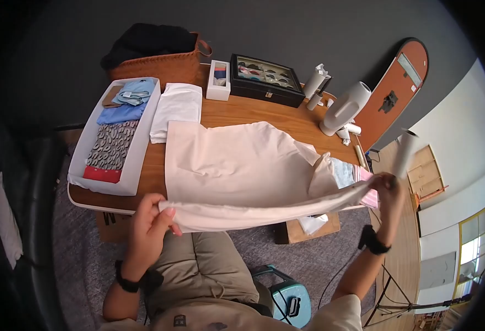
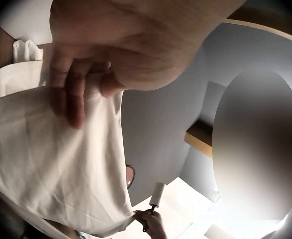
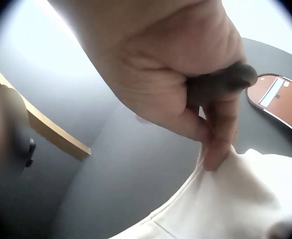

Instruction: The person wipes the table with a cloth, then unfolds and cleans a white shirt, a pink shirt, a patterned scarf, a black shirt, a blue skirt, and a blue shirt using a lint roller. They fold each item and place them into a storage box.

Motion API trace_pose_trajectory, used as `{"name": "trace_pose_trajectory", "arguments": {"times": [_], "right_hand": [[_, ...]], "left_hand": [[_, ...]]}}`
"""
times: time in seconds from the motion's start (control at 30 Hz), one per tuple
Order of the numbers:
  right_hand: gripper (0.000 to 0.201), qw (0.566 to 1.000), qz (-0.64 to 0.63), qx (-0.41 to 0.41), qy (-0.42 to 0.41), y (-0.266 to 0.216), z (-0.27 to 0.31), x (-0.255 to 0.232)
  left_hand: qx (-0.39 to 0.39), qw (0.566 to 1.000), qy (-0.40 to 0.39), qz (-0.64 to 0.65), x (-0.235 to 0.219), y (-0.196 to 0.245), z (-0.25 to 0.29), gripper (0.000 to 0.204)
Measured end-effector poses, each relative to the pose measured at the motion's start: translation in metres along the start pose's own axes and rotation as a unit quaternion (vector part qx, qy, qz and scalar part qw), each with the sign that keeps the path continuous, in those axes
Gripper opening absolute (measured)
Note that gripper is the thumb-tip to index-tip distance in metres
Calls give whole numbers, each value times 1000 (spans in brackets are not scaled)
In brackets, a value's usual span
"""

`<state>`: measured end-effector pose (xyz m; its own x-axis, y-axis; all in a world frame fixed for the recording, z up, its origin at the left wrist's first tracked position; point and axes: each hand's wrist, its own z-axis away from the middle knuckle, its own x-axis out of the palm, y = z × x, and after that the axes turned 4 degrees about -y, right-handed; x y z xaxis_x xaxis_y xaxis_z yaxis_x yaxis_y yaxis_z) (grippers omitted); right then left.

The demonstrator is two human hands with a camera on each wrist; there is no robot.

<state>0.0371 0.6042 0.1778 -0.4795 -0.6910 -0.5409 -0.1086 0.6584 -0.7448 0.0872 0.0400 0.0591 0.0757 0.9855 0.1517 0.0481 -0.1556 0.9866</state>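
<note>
A pale cream garment (image 1: 242,160) with a stitched hem lies partly spread over the table, its near edge lifted and stretched between both hands. My left hand (image 1: 149,226) pinches one end of that edge between thumb and fingers. At the other end, fingertips of my right hand (image 1: 388,199) pinch the cloth, as the right wrist view also shows. The same hand grips the dark handle (image 3: 218,87) of a lint roller (image 1: 405,153), whose white roll points upward in the head view. Pink-striped and pale blue cloth (image 1: 343,172) shows beside the garment's right side.
On the wooden table (image 1: 228,113) stand a white box (image 1: 146,132) of folded clothes, a folded white cloth (image 1: 177,107), a black glasses case (image 1: 267,94), a brown basket (image 1: 159,69) and a white bottle-shaped object (image 1: 344,107). A teal stool (image 1: 292,298) is below.
</note>
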Motion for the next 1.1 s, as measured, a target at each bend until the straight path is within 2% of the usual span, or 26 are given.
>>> {"name": "trace_pose_trajectory", "arguments": {"times": [0.03, 0.07, 0.1, 0.17, 0.2, 0.23, 0.3, 0.33, 0.37, 0.4, 0.43, 0.47, 0.5, 0.53, 0.57, 0.6, 0.63, 0.67, 0.7, 0.73, 0.83, 0.87, 0.9, 0.97, 1.03, 1.1], "right_hand": [[9, 999, 29, -5, -15, -4, -7, 19], [6, 998, 24, -20, -52, 21, -27, 29], [5, 996, 76, -26, -44, 32, -44, 49], [6, 998, 18, -44, -33, 42, -70, 91], [6, 996, 53, -64, -23, 39, -76, 113], [13, 978, 167, -118, 28, 30, -77, 131], [21, 965, 239, -102, 35, 33, -77, 147], [18, 961, 234, -139, 43, 43, -73, 152], [18, 961, 233, -142, 40, 39, -64, 155], [13, 987, 132, -86, 6, 36, -50, 159], [11, 999, 31, -26, -28, 30, -32, 161], [13, 996, 69, 4, -64, 19, -13, 159], [16, 989, 107, 34, -101, 6, 5, 157], [19, 986, 73, 66, -137, -2, 23, 158], [16, 978, 104, 96, -154, -7, 35, 161], [14, 982, 132, 36, -127, 15, 43, 164], [14, 982, 160, -24, -100, 41, 46, 167], [14, 981, 164, -24, -98, 49, 42, 163], [15, 973, 210, -74, -52, 56, 37, 158], [16, 959, 256, -125, -5, 63, 30, 150], [18, 963, 263, -59, 20, 83, -8, 122], [22, 960, 259, -100, 31, 113, -29, 116], [22, 960, 261, -100, 33, 124, -43, 116], [24, 979, 172, 35, -107, 127, -64, 118], [31, 970, 210, 29, -116, 125, -72, 128], [36, 955, 219, 76, -185, 121, -70, 141]], "left_hand": [[2, 1000, -1, 0, -2, -12, -8, 18], [-14, 1000, 9, -7, -6, -21, -21, 19], [-30, 999, 20, -15, -11, -32, -34, 20], [-27, 998, 46, -26, -20, -56, -57, 22], [-32, 996, 63, -50, -25, -68, -69, 22], [-36, 993, 80, -74, -30, -79, -79, 22], [-58, 986, 112, -109, -35, -90, -86, 24], [-20, 975, 128, -178, -35, -92, -83, 29], [16, 958, 144, -247, -34, -92, -80, 36], [13, 958, 147, -245, -34, -92, -75, 36], [45, 944, 129, -299, -31, -86, -67, 41], [75, 927, 110, -351, -27, -80, -60, 46], [70, 928, 110, -349, -23, -77, -55, 46], [137, 896, 61, -417, -19, -74, -50, 43], [203, 853, 9, -480, -14, -73, -48, 40], [167, 882, -11, -441, -7, -74, -47, 35], [167, 883, -13, -438, -6, -77, -49, 35], [193, 850, -2, -489, -5, -79, -52, 36], [219, 814, 9, -538, -4, -81, -56, 37], [220, 816, 8, -534, -5, -85, -61, 37], [188, 829, 27, -526, -14, -93, -78, 40], [172, 824, 12, -540, -15, -93, -83, 42], [155, 817, -2, -555, -15, -92, -87, 44], [161, 802, 4, -575, -12, -93, -91, 50], [161, 786, -23, -597, -12, -93, -92, 52], [161, 775, -11, -611, -15, -96, -89, 51]]}}
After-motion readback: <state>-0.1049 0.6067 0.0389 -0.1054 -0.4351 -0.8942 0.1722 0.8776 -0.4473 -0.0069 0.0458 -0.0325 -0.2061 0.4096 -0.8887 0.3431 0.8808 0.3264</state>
